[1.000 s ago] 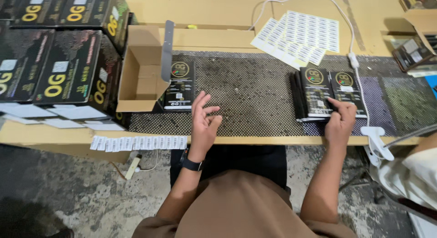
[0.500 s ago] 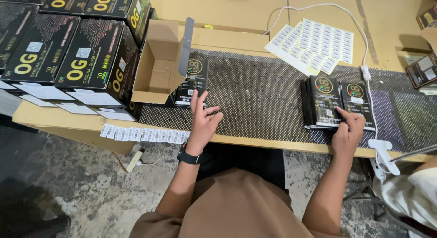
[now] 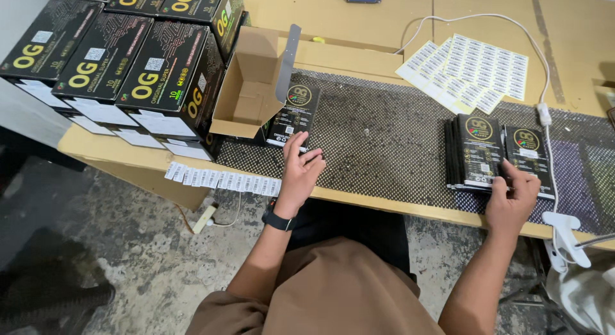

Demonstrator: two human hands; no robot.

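Black flat packs (image 3: 477,152) stand stacked near the worktop (image 3: 384,204) edge, right hand (image 3: 511,197) fingers clamped on them, left hand (image 3: 301,171) fingers apart beside another pack (image 3: 293,114); a careless pull could tip the stack off.

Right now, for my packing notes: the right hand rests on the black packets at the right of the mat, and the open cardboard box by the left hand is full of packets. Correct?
Not quite. The head view shows the open cardboard box empty inside. The right hand does rest on the black packets, and the left hand is near the box.
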